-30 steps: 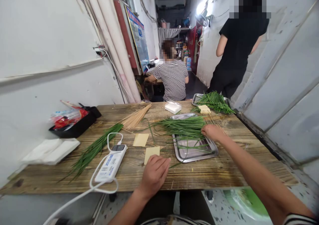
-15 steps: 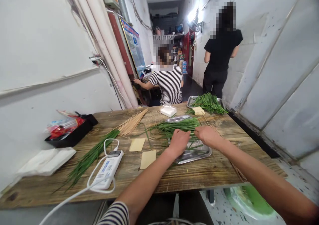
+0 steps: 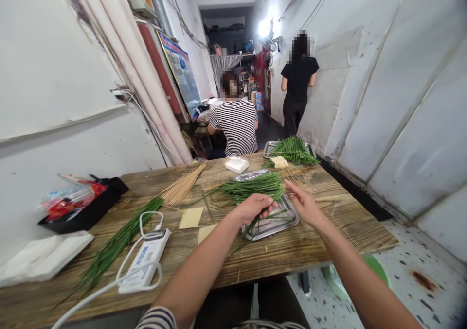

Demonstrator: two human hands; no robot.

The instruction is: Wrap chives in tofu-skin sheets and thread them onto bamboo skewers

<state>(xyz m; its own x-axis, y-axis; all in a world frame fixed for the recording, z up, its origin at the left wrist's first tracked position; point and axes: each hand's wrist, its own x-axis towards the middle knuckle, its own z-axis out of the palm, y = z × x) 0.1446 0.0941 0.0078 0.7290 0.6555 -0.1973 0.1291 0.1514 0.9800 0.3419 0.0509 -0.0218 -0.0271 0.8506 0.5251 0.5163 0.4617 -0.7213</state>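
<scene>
My left hand (image 3: 256, 207) is closed over the metal tray (image 3: 277, 230), pinching a few strands of garlic chives (image 3: 251, 228) that trail down toward me. Just beyond it, a bigger pile of garlic chives (image 3: 244, 187) lies across the tray's far part. My right hand (image 3: 302, 201) hovers at the tray's right side, close to the cut ends of the pile. Its fingers are apart, and I see nothing held in them. Thin wooden skewers (image 3: 330, 215) lie to the right, partly behind my right forearm.
Left on the wooden table (image 3: 219, 266) are more chives (image 3: 116, 244), a skewer bundle (image 3: 184, 183), a power strip (image 3: 145, 261), yellow paper (image 3: 190, 217) and a black box (image 3: 83, 210). A second tray of chives (image 3: 294, 150) stands at the back right. Two people are beyond the table.
My hands have moved apart: the left has drawn toward me with a few chive strands, the right has opened its fingers. The standing person has walked farther away, and the seated person's left arm has drawn in.
</scene>
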